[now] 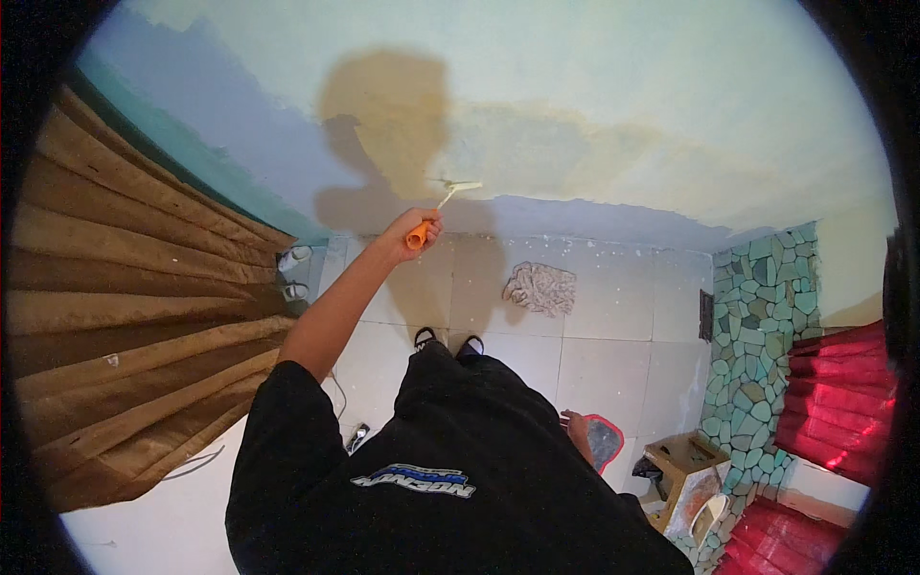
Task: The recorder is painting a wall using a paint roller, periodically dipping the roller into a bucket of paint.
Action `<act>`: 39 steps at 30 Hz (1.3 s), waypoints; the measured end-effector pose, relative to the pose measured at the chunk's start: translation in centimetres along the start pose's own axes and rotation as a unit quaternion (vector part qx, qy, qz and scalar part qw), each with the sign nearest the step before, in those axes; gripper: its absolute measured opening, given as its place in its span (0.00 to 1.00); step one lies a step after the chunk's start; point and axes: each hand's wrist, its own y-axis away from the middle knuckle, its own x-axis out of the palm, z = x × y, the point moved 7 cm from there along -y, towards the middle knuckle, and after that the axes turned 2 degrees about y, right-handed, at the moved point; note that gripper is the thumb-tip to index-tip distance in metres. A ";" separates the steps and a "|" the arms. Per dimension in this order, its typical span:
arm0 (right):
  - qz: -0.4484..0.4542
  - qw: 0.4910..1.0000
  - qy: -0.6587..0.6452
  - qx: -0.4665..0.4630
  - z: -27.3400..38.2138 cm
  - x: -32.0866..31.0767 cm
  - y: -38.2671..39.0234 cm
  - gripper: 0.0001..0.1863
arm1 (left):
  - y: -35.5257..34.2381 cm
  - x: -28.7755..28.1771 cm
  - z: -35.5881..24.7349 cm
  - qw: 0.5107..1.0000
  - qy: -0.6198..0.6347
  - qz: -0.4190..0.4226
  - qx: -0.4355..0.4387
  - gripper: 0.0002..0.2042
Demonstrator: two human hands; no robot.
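My left hand (412, 235) is closed around the orange handle of a paint roller (444, 199), with the arm stretched forward. The roller's pale yellow head is at the painted wall (575, 144), beside its shadow. Pale yellow and green paint covers much of the wall, while a bluish-lavender band shows along its bottom and at the left. Low at my right side, my right hand (576, 428) hangs with its fingers loosely apart, partly hidden by my body. Close by it is a grey-bottomed container with a red rim (616, 443); whether they touch is unclear.
A brown curtain (144, 316) hangs on the left. A crumpled cloth (541, 288) lies on the paint-spotted tile floor (604, 369). On the right are a wooden stool-like piece (690, 470), a stone-patterned wall (757, 335) and red curtains (839, 398).
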 end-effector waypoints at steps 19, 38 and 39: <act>0.042 0.978 0.173 -0.106 -2.0 -0.1 1.0 0.15 | 3.7 3.8 0.5 0.997 -0.039 -0.034 0.059 0.03; 0.030 0.999 0.021 -0.028 5.5 4.2 -1.2 0.13 | 26.4 11.0 -5.6 0.993 -0.058 -0.018 0.102 0.10; 0.023 0.999 0.040 -0.015 4.9 4.1 -1.4 0.13 | 27.1 11.2 -5.4 0.993 -0.056 -0.019 0.104 0.10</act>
